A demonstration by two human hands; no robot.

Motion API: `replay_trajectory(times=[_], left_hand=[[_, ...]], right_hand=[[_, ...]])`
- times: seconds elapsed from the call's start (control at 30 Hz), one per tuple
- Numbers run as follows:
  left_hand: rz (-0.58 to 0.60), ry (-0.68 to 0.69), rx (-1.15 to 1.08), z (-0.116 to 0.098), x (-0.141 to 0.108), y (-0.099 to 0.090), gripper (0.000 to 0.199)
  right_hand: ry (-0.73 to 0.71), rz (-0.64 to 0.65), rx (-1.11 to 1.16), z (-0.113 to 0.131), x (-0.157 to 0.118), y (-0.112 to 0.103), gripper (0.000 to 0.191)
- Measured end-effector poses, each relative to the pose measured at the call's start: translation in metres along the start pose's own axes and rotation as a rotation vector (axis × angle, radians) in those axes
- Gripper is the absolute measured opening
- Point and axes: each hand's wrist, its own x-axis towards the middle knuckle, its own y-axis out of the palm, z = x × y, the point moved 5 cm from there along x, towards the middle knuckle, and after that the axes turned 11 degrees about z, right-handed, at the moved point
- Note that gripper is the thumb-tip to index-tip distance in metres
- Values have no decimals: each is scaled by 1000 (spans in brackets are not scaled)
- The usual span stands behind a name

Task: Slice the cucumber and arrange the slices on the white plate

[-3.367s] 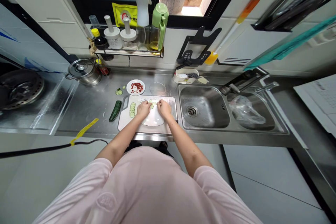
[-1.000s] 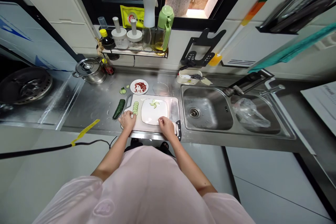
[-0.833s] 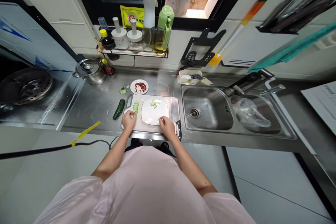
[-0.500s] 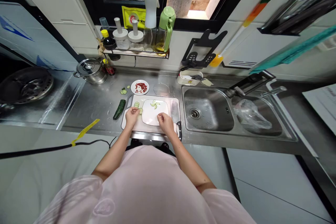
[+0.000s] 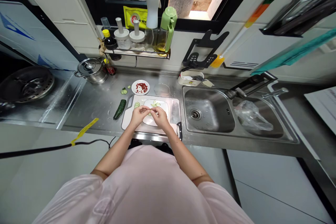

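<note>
My left hand (image 5: pixel 139 114) and my right hand (image 5: pixel 159 115) meet over the white square plate (image 5: pixel 163 106), fingertips pinched together on a thin cucumber slice (image 5: pixel 149 114) that is mostly hidden. On the plate, several pale green slices (image 5: pixel 155 103) lie in a curved pattern. The plate rests on a white cutting board (image 5: pixel 127 116). A short row of cucumber slices (image 5: pixel 137 105) sits at the board's left part. Beside the board lies a dark green cucumber piece (image 5: pixel 120 109). A knife with a black handle (image 5: pixel 180 130) is at the board's right edge.
Behind the board is a round plate of chopped red pieces (image 5: pixel 140 87), with cucumber scraps (image 5: pixel 124 91) to its left. A lidded pot (image 5: pixel 92 71) stands farther left. The double sink (image 5: pixel 208 110) is on the right. Bottles and jars fill the rack (image 5: pixel 136 53).
My left hand has moved right with the slice, from beside the plate to above it. My right hand has moved up and left, and the fingertips now meet.
</note>
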Motion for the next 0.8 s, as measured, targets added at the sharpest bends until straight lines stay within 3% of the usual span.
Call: replay_trajectory(times=[0.43, 0.8], left_hand=[[42, -56, -139, 10, 1, 4, 34], [166, -307, -344, 16, 2, 21, 47]], right_hand=[[81, -54, 116, -7, 1, -4, 21], [119, -106, 380, -16, 6, -18, 27]])
